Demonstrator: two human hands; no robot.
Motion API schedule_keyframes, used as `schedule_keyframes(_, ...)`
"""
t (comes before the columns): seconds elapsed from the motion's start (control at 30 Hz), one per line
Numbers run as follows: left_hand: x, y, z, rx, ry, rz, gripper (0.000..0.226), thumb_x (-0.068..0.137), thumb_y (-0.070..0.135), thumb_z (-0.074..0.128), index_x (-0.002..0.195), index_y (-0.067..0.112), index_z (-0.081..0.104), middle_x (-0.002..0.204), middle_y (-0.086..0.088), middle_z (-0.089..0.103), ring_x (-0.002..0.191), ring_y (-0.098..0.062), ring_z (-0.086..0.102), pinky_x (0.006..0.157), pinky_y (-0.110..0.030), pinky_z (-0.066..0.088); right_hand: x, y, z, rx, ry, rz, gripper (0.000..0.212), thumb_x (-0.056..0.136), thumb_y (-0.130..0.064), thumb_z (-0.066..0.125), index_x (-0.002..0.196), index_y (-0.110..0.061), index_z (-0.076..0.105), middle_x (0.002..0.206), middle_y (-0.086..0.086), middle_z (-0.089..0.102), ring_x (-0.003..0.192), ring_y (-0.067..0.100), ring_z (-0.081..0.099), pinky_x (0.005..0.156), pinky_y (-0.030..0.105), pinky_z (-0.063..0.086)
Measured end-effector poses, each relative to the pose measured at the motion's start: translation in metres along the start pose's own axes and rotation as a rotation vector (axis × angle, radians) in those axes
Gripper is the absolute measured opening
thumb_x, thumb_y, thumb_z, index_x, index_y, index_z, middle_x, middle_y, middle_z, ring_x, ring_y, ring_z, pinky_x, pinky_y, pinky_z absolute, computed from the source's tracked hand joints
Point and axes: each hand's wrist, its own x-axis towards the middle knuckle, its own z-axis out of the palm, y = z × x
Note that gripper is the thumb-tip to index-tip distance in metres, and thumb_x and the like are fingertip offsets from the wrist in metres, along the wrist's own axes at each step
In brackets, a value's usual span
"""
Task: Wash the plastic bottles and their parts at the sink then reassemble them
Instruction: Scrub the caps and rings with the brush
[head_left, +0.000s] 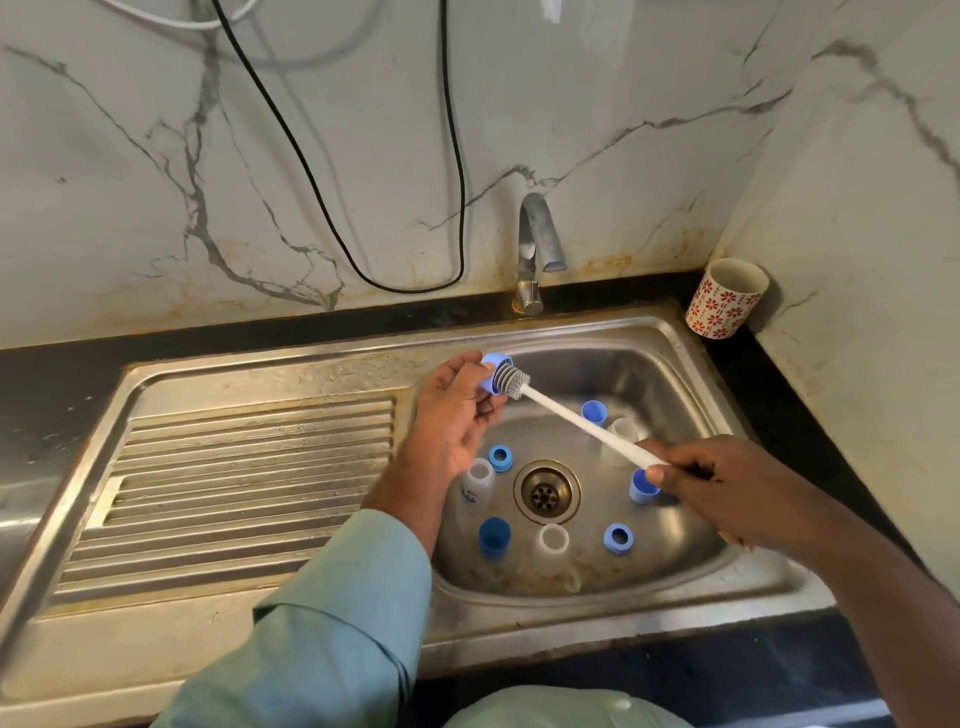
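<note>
My left hand (457, 410) holds a blue bottle ring (493, 370) over the left rim of the sink basin (691, 358). My right hand (727, 488) grips the white handle of a bottle brush (571, 421), whose grey bristle head is pushed into the ring. In the basin lie clear bottles (478, 480) (551, 543) (621, 434) and blue parts: a cap (494, 538), rings (500, 457) (618, 538), another cap (595, 413), and one (641, 486) partly hidden by my right hand.
The tap (535, 249) stands behind the basin, with no water running from it. A ribbed draining board (234, 478) lies to the left. A red-flowered cup (724, 299) sits in the back right corner. A black cable (405, 283) hangs on the wall. The drain (545, 491) is in the middle.
</note>
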Motion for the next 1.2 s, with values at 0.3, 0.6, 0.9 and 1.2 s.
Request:
schedule_keyframes(0.3, -0.003, 0.027, -0.012, 0.511, -0.264, -0.085, 0.031, 0.099, 0.026, 0.057, 0.114, 0.001, 0.064, 0.087, -0.020, 0.069, 0.070, -0.021, 0.065, 0.089, -0.048, 0.058, 0.006, 0.013, -0.027, -0.746, 0.411, -0.296, 0.028, 0.091, -0.043, 0.060, 0.114, -0.032, 0.071, 0.085, -0.012, 0.060, 0.064, 0.006, 0.054, 0.052, 0.024, 0.042)
schedule_keyframes(0.6, -0.001, 0.022, 0.005, 0.444, -0.211, 0.086, 0.029, 0.096, 0.034, 0.063, 0.094, 0.006, 0.070, 0.077, -0.015, 0.070, 0.065, -0.018, 0.064, 0.082, -0.047, 0.061, 0.013, 0.019, -0.035, -0.311, 0.159, -0.127, 0.031, 0.089, -0.054, 0.051, 0.096, -0.029, 0.068, 0.068, -0.004, 0.065, 0.064, 0.013, 0.063, 0.059, 0.033, 0.052)
schedule_keyframes(0.9, 0.004, 0.017, 0.020, 0.535, 0.007, 0.220, 0.032, 0.096, 0.041, 0.060, 0.085, 0.012, 0.067, 0.058, -0.004, 0.058, 0.049, -0.011, 0.048, 0.048, -0.027, 0.045, 0.030, 0.028, -0.036, -0.773, 0.456, -0.740, 0.033, 0.090, -0.028, 0.066, 0.119, -0.012, 0.070, 0.074, -0.004, 0.063, 0.046, 0.014, 0.052, 0.036, 0.024, 0.037)
schedule_keyframes(1.2, 0.003, 0.026, 0.026, 0.439, -0.078, 0.190, 0.028, 0.096, 0.037, 0.060, 0.091, 0.010, 0.066, 0.061, -0.007, 0.059, 0.049, -0.012, 0.047, 0.045, -0.024, 0.038, 0.031, 0.014, -0.031, -0.485, 0.243, -0.234, 0.039, 0.100, -0.047, 0.040, 0.102, -0.019, 0.067, 0.063, -0.006, 0.055, 0.056, 0.004, 0.051, 0.049, 0.021, 0.037)
